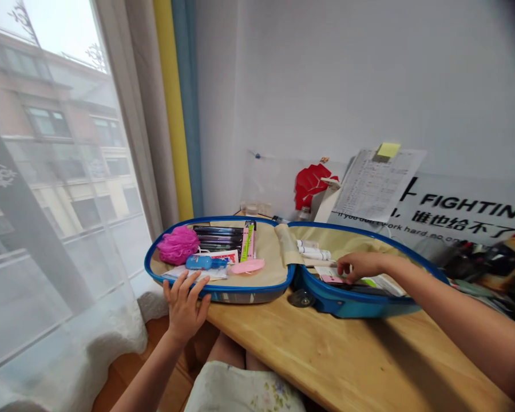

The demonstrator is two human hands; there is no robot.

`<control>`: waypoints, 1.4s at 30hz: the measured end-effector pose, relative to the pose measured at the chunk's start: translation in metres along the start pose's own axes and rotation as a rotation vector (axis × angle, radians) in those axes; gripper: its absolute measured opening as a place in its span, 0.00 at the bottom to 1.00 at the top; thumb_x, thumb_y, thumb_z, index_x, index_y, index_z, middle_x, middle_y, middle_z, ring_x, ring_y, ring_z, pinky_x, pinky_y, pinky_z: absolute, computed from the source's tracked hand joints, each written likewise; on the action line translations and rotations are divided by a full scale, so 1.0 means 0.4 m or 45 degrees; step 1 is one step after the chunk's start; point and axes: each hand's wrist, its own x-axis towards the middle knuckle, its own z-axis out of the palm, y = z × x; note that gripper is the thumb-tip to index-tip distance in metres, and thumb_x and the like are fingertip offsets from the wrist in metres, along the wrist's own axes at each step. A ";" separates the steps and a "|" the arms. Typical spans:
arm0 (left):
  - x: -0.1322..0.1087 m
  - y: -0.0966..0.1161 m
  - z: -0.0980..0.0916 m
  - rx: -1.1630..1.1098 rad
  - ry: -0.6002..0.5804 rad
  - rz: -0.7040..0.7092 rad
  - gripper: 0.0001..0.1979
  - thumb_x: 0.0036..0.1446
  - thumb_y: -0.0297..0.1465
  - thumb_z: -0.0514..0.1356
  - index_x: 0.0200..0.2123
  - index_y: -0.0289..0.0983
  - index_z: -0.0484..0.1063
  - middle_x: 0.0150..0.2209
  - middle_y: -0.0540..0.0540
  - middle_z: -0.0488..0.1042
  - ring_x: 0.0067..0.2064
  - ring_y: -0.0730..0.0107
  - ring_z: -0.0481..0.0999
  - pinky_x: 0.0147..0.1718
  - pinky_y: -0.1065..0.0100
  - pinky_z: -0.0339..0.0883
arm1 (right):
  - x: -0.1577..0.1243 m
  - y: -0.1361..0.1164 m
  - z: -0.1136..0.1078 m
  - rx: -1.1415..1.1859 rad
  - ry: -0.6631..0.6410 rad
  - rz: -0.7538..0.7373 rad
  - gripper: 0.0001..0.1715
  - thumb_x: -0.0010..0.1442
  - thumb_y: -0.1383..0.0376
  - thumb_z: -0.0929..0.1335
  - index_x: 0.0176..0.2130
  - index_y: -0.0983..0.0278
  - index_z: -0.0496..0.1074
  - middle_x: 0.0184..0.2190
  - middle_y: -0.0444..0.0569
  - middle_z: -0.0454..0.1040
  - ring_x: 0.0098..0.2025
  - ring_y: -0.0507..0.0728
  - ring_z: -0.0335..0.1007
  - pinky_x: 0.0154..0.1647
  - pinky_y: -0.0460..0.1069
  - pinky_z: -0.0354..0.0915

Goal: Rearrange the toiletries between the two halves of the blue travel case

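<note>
A blue-rimmed suitcase lies open on a wooden table. Its left half holds a magenta bath puff, packs of pens, a blue bottle and a pink item. My left hand rests on the front rim of that half, fingers spread. Inside the right half, my right hand reaches down with bent fingers at a pink-and-dark packet; whether it grips anything is hidden. White tubes lie left of my right hand.
A curtained window is on the left. Behind the suitcase, papers with a yellow note and a lettered poster stand by the wall. Dark items and an orange-capped bottle crowd the right.
</note>
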 end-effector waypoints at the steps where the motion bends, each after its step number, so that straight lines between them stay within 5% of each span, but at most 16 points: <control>1: 0.000 -0.001 0.000 -0.002 -0.001 -0.005 0.17 0.59 0.32 0.54 0.52 0.41 0.67 0.48 0.41 0.71 0.60 0.56 0.59 0.62 0.46 0.33 | -0.001 0.006 0.004 0.007 0.009 -0.002 0.12 0.43 0.71 0.70 0.33 0.62 0.77 0.34 0.47 0.76 0.34 0.54 0.71 0.34 0.46 0.61; 17: -0.002 -0.004 0.003 -0.015 0.000 -0.020 0.18 0.58 0.32 0.55 0.53 0.43 0.67 0.49 0.42 0.71 0.60 0.56 0.60 0.62 0.47 0.34 | 0.020 0.024 0.027 -0.040 0.112 -0.012 0.05 0.41 0.67 0.71 0.24 0.62 0.71 0.26 0.45 0.75 0.30 0.55 0.69 0.29 0.47 0.58; 24: 0.002 0.001 -0.001 -0.004 0.010 0.002 0.17 0.58 0.31 0.55 0.51 0.41 0.68 0.48 0.41 0.71 0.60 0.56 0.60 0.63 0.47 0.33 | 0.008 -0.002 -0.050 -0.045 0.341 -0.014 0.08 0.50 0.60 0.67 0.27 0.62 0.67 0.26 0.47 0.73 0.29 0.54 0.67 0.30 0.47 0.57; 28: 0.003 0.005 -0.002 -0.016 0.011 -0.018 0.17 0.58 0.31 0.54 0.51 0.41 0.68 0.49 0.41 0.71 0.60 0.56 0.60 0.63 0.47 0.33 | 0.015 -0.060 -0.111 0.183 0.673 -0.034 0.13 0.54 0.55 0.65 0.33 0.63 0.68 0.28 0.48 0.74 0.30 0.54 0.68 0.30 0.48 0.60; 32: 0.002 0.005 -0.001 -0.016 0.001 -0.034 0.17 0.59 0.32 0.54 0.51 0.41 0.68 0.49 0.42 0.71 0.60 0.56 0.60 0.63 0.47 0.33 | 0.044 -0.162 -0.140 0.739 0.871 -0.152 0.16 0.55 0.54 0.66 0.35 0.64 0.66 0.31 0.49 0.74 0.33 0.53 0.70 0.29 0.45 0.65; 35: 0.001 0.002 0.000 -0.012 0.001 -0.022 0.17 0.58 0.31 0.54 0.51 0.41 0.68 0.49 0.42 0.71 0.60 0.57 0.59 0.63 0.48 0.33 | 0.078 -0.256 -0.138 1.027 0.785 -0.174 0.13 0.55 0.57 0.68 0.33 0.64 0.64 0.32 0.48 0.75 0.30 0.50 0.70 0.27 0.43 0.65; 42: -0.001 0.002 -0.001 -0.002 -0.010 -0.031 0.17 0.59 0.31 0.54 0.51 0.42 0.68 0.49 0.41 0.71 0.60 0.56 0.60 0.62 0.46 0.34 | 0.187 -0.408 -0.099 0.943 0.457 -0.058 0.14 0.54 0.59 0.70 0.27 0.65 0.64 0.30 0.47 0.76 0.22 0.47 0.68 0.19 0.41 0.60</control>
